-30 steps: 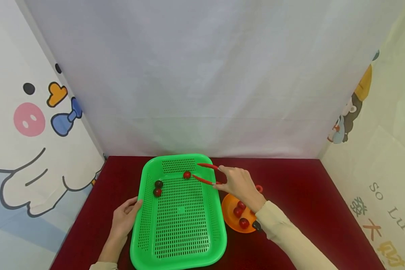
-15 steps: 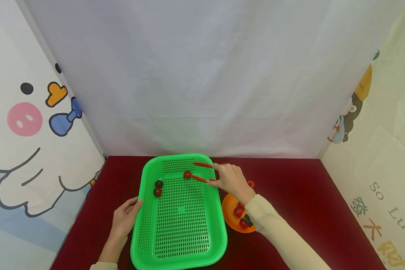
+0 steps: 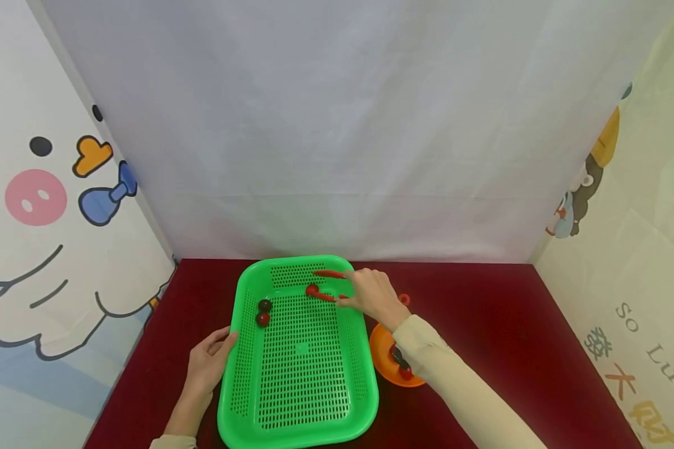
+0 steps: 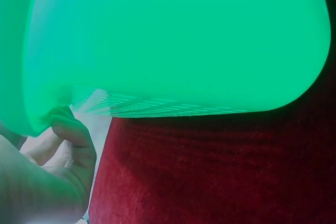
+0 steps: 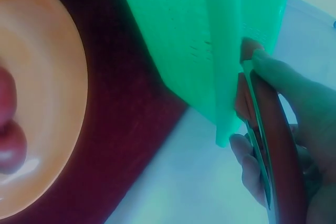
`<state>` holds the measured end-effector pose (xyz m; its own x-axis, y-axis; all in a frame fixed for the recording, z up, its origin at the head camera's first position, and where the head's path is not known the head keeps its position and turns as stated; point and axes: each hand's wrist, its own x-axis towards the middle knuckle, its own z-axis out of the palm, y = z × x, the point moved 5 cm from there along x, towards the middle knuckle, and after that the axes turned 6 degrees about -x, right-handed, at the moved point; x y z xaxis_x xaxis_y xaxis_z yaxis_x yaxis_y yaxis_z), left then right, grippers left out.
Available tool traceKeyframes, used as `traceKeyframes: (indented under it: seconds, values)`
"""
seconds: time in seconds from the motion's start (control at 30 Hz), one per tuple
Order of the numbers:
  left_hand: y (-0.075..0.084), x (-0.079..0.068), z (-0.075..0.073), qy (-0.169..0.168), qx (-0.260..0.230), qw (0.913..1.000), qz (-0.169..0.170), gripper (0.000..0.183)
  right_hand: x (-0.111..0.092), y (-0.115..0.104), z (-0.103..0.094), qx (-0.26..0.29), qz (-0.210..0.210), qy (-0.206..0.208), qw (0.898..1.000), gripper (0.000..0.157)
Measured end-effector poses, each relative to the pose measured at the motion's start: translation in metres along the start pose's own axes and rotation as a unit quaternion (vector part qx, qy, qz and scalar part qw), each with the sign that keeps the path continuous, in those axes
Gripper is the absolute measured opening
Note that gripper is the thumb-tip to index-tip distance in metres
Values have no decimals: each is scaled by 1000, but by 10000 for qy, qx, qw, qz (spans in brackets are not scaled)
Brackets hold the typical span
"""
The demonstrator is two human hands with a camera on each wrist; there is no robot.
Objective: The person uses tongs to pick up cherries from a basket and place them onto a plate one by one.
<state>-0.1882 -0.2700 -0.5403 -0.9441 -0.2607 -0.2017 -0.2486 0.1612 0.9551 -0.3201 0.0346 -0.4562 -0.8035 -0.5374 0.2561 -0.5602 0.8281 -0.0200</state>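
Observation:
My right hand [image 3: 373,293] holds a pair of red tongs [image 3: 328,297] over the far right of the green basket [image 3: 224,399]. The tong arms are spread, and the lower tip touches or overlaps a small round red fruit [image 3: 311,290] on the basket floor. Two more round fruits sit near the left wall, one nearly black [image 3: 265,305] and one dark red [image 3: 263,319]. At the basket's left rim, my left hand [image 3: 205,365] grips the edge, its thumb and fingers bent there in the left wrist view.
An orange plate [image 3: 382,371] stands right of the basket, partly under my right forearm, with several round red fruits [image 5: 9,148] on it. The dark red tabletop [image 3: 483,349] meets a pale curtain [image 3: 337,156] at the back.
My right hand and the tongs have moved left and slightly away, bringing the lower tong tip to the red fruit. My left hand and the basket have hardly moved.

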Motion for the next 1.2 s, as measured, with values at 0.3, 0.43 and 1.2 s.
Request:
traceKeyframes:
  seconds: [0.3,0.43,1.2]
  values:
    - [1,-2,-1,10,2,10000,20,59,9,-7,5,-327,47,-238,9992,57]
    - [0,-2,-1,26,8,10000,6,59,14,-11,7,-556,38,-287,9980,46]
    - [2,-2,-1,33,-44,10000,-42,55,26,-30,21,-1287,-72,-590,9899,42]
